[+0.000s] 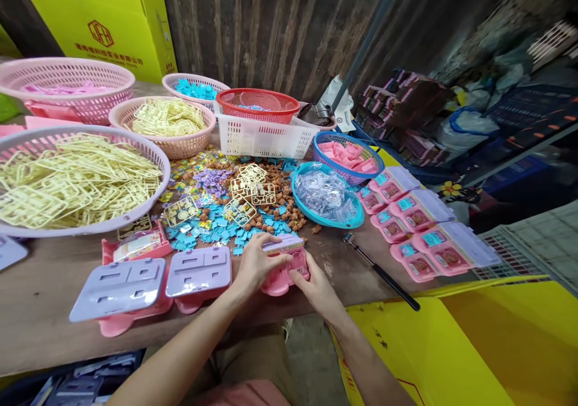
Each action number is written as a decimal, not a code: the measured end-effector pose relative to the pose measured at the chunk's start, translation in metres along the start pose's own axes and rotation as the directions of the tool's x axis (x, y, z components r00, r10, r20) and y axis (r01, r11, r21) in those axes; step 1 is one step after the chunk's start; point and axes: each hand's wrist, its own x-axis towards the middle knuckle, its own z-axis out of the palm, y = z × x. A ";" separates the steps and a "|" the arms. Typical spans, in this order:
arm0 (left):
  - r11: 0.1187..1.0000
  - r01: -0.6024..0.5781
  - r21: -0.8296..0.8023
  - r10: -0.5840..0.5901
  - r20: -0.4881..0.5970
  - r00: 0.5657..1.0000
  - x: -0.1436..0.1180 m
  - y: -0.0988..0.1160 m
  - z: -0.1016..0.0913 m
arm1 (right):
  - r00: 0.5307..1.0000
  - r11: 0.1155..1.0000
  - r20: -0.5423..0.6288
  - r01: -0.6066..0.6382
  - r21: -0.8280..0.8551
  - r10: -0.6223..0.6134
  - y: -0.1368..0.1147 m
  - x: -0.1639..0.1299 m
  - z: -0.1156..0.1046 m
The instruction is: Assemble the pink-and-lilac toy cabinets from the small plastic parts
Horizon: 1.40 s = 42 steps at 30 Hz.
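Note:
Between my hands, at the table's near edge, is a pink toy case with a lilac lid. My left hand grips its left side, the fingers over the lid and the thumb on the front. On its right side my right hand holds it, thumb across the pink face. To the left lie two similar cases with lilac panels, one near my left wrist and one farther out. Behind them sits an open pink case with a clear-wrapped piece in it.
Loose blue tiles, brown bear-like pieces and cream sprues cover the middle. A lilac basket stands left, a turquoise bowl of clear parts right. Beyond a black-handled tool are stacked pink cases; a yellow box stands below.

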 end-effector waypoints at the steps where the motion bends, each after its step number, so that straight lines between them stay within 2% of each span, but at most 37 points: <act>1: 0.999 0.008 0.033 -0.008 -0.002 1.000 0.000 0.002 0.000 | 1.000 1.000 -0.008 -0.007 -0.024 0.007 0.000 0.000 0.000; 4: 0.996 0.007 0.089 -0.007 -0.007 1.000 0.000 0.007 0.000 | 0.998 0.993 -0.064 -0.006 -0.120 -0.002 0.003 -0.001 0.000; 9: 0.994 0.011 0.108 -0.010 -0.008 1.000 0.001 0.009 0.000 | 0.966 0.958 -0.250 -0.004 -0.288 -0.071 0.010 -0.005 0.014; 11: 0.995 -0.006 0.104 0.007 -0.005 1.000 -0.001 0.009 0.000 | 0.966 0.944 -0.249 -0.011 -0.331 -0.076 0.008 -0.006 0.012; 12: 0.995 -0.025 0.100 0.024 0.003 1.000 -0.003 0.008 0.000 | 0.977 0.939 -0.200 -0.004 -0.344 -0.069 0.005 -0.005 0.006; 14: 0.993 -0.081 0.090 0.079 0.031 0.996 -0.008 0.006 -0.001 | 0.998 0.933 -0.019 0.049 -0.356 -0.059 -0.003 0.001 -0.016; 16: 0.980 -0.172 0.102 0.167 0.061 0.984 -0.014 0.002 -0.001 | 0.990 0.909 0.112 0.128 -0.396 -0.091 -0.013 0.015 -0.050; 17: 0.967 -0.227 0.118 0.219 0.077 0.973 -0.017 -0.001 0.000 | 0.991 0.872 0.016 0.126 -0.472 -0.135 -0.018 0.026 -0.070; 18: 0.949 -0.282 0.140 0.271 0.094 0.958 -0.020 -0.004 0.000 | 0.965 0.800 -0.155 0.081 -0.594 -0.212 -0.021 0.039 -0.090; 19: 0.929 -0.332 0.164 0.317 0.114 0.942 -0.023 -0.006 0.001 | 0.909 0.691 -0.302 -0.022 -0.722 -0.288 -0.024 0.053 -0.108; 21: 0.882 -0.419 0.217 0.392 0.157 0.906 -0.029 -0.010 0.004 | 0.871 0.609 -0.375 -0.115 -0.785 -0.318 -0.026 0.080 -0.138; 22: 0.855 -0.456 0.248 0.423 0.175 0.889 -0.032 -0.011 0.004 | 0.894 0.481 -0.348 -0.183 -0.858 -0.281 -0.026 0.092 -0.149; 23: 0.825 -0.489 0.283 0.450 0.195 0.872 -0.036 -0.011 0.003 | 0.906 0.446 -0.342 -0.205 -0.871 -0.251 -0.024 0.102 -0.156; 25: 0.752 -0.553 0.358 0.495 0.247 0.833 -0.044 -0.007 -0.006 | 0.922 0.371 -0.334 -0.245 -0.896 -0.197 -0.020 0.114 -0.161; 27: 0.663 -0.604 0.443 0.529 0.294 0.796 -0.052 -0.001 -0.029 | 0.914 0.352 -0.358 -0.278 -0.894 -0.188 -0.017 0.118 -0.160; 29: 0.575 -0.590 0.567 0.518 0.306 0.799 -0.058 0.005 -0.065 | 0.899 0.332 -0.389 -0.311 -0.891 -0.203 -0.018 0.117 -0.158; 30: 0.539 -0.528 0.656 0.464 0.292 0.836 -0.060 0.006 -0.085 | 0.888 0.327 -0.405 -0.324 -0.887 -0.218 -0.020 0.116 -0.158; 31: 0.503 -0.450 0.738 0.394 0.267 0.879 -0.062 0.006 -0.105 | 0.877 0.320 -0.419 -0.338 -0.885 -0.234 -0.024 0.115 -0.156; 33: 0.421 -0.338 0.841 0.253 0.249 0.935 -0.063 0.004 -0.139 | 0.832 0.373 -0.467 -0.348 -0.860 -0.300 -0.037 0.110 -0.148; 34: 0.393 -0.319 0.862 0.190 0.263 0.946 -0.063 0.003 -0.150 | 0.798 0.414 -0.495 -0.345 -0.843 -0.344 -0.045 0.105 -0.139; 36: 0.386 -0.320 0.865 0.097 0.307 0.947 -0.061 0.001 -0.159 | 0.750 0.565 -0.527 -0.251 -0.786 -0.400 -0.060 0.087 -0.108; 37: 0.407 -0.323 0.854 0.072 0.323 0.944 -0.060 0.001 -0.158 | 0.768 0.607 -0.497 -0.181 -0.774 -0.404 -0.066 0.073 -0.086; 38: 0.442 -0.318 0.839 0.056 0.328 0.943 -0.059 0.002 -0.155 | 0.836 0.750 -0.416 -0.008 -0.661 -0.358 -0.069 0.057 -0.061; 39: 0.487 -0.301 0.820 0.046 0.320 0.946 -0.058 0.003 -0.150 | 0.912 0.863 -0.285 0.127 -0.489 -0.295 -0.070 0.039 -0.034; 40: 0.542 -0.273 0.795 0.038 0.302 0.953 -0.057 0.004 -0.144 | 0.975 0.931 -0.098 0.160 -0.327 -0.202 -0.068 0.022 -0.007; 41: 0.605 -0.237 0.760 0.027 0.278 0.960 -0.056 0.005 -0.139 | 0.991 0.971 0.069 0.122 -0.206 -0.110 -0.064 0.006 0.018; 42: 0.671 -0.199 0.714 0.013 0.257 0.966 -0.054 0.005 -0.135 | 0.981 0.992 0.191 0.052 -0.116 -0.029 -0.058 -0.008 0.040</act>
